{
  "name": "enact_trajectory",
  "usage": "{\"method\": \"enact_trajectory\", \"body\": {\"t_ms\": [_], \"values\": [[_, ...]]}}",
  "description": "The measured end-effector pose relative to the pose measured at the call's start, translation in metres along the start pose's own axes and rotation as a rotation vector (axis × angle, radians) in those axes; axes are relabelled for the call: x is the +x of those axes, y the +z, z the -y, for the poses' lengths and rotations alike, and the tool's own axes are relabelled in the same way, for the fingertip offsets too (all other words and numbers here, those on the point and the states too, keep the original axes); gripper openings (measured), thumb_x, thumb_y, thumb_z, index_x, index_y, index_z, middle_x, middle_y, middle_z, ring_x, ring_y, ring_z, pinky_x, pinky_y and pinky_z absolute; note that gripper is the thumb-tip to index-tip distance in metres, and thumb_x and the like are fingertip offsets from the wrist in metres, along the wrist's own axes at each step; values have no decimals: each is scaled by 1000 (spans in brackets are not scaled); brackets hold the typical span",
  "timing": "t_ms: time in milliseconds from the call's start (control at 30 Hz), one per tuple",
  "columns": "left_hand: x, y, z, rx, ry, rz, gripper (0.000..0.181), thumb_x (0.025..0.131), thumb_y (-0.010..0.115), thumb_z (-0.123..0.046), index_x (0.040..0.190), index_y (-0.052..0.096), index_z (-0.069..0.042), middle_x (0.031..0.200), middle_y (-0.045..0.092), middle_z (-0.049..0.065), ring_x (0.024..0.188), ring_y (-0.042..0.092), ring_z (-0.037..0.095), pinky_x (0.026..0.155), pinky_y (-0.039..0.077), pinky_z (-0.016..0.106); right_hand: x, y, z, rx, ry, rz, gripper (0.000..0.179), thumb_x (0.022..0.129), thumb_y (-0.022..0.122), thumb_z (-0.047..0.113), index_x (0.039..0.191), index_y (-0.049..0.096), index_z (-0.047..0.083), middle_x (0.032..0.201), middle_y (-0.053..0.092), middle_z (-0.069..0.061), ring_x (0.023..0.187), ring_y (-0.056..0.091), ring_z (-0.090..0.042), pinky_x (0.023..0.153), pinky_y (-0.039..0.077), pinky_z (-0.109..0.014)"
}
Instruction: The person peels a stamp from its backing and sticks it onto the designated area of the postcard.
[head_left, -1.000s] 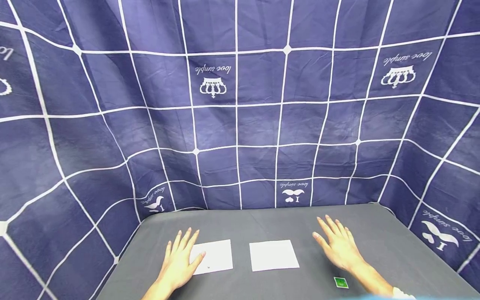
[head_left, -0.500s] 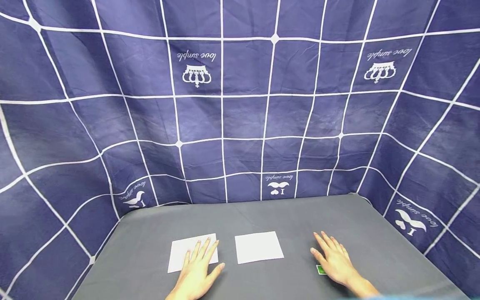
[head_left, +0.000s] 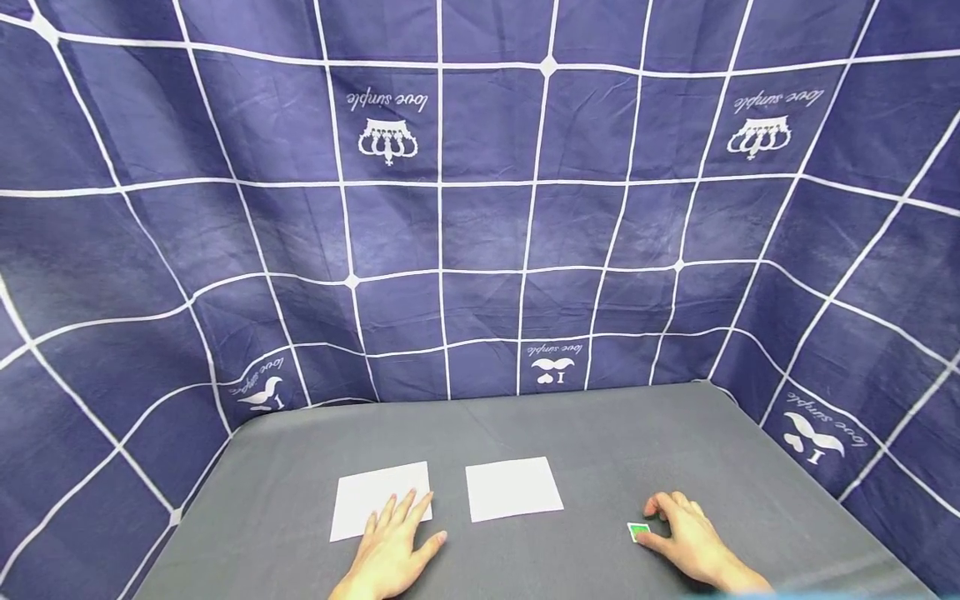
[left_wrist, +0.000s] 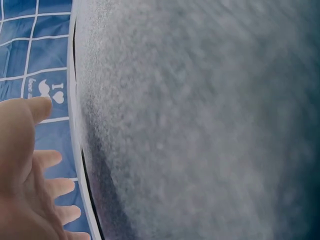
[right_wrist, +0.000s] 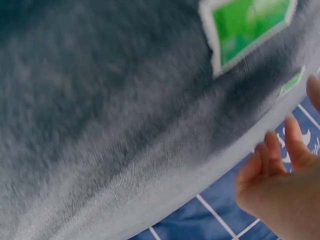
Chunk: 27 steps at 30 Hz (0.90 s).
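A small green stamp with a white border (head_left: 639,528) lies on the grey table by the thumb of my right hand (head_left: 692,540). The thumb tip reaches its near edge, while the bent index finger arches above and apart from it. In the right wrist view, one green stamp (right_wrist: 292,82) appears near the fingers and another (right_wrist: 250,30) closer to the camera. My left hand (head_left: 392,546) lies with fingers spread over the lower right part of a white sheet (head_left: 371,493). The left wrist view shows only that hand (left_wrist: 25,185) above the table surface.
A second white sheet (head_left: 513,489) lies to the right of the left one, between the hands. Grey cloth covers the table (head_left: 480,437). A blue curtain with white grid lines (head_left: 487,225) surrounds its back and sides.
The head view has shifted. My right hand has moved over to the green stamp and its fingers have bent. My left hand has slid right across the left sheet, then stayed there.
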<state>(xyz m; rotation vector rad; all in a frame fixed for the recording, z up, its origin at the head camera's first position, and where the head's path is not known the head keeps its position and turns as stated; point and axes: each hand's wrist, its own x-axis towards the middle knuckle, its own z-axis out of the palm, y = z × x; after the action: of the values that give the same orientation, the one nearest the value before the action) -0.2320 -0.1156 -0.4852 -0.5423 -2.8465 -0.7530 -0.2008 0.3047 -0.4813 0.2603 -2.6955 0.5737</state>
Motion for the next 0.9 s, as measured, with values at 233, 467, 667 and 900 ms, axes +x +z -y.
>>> {"method": "enact_trajectory", "body": {"t_ms": [233,467,667,900], "values": [[-1,2,-1,-69,-50,132,63,90,57,-48,134,51,-3,138,43,28,129,28,54,95,16,73,-2,-12,-13,126,-15,193,31,70,82,17,86,56,13,79,43,2,72,41,-7,62,35,-27],[-8,7,-7,-45,-13,156,63,87,61,-47,129,55,-1,135,44,31,125,30,58,92,20,74,3,-18,-18,220,-20,303,26,73,79,12,84,56,11,79,42,0,71,39,-5,61,34,-26],[-16,16,-15,-4,19,192,67,85,60,-52,128,54,-2,133,46,28,123,35,55,90,26,73,6,-18,-18,350,-42,345,28,71,80,8,79,52,9,75,45,3,67,40,-2,57,34,-23],[-34,43,-33,183,118,158,63,82,57,-61,126,59,-16,125,57,17,112,51,45,82,40,63,8,-16,-17,480,-119,340,22,75,75,3,73,54,9,66,43,16,57,38,5,46,32,-19]]}}
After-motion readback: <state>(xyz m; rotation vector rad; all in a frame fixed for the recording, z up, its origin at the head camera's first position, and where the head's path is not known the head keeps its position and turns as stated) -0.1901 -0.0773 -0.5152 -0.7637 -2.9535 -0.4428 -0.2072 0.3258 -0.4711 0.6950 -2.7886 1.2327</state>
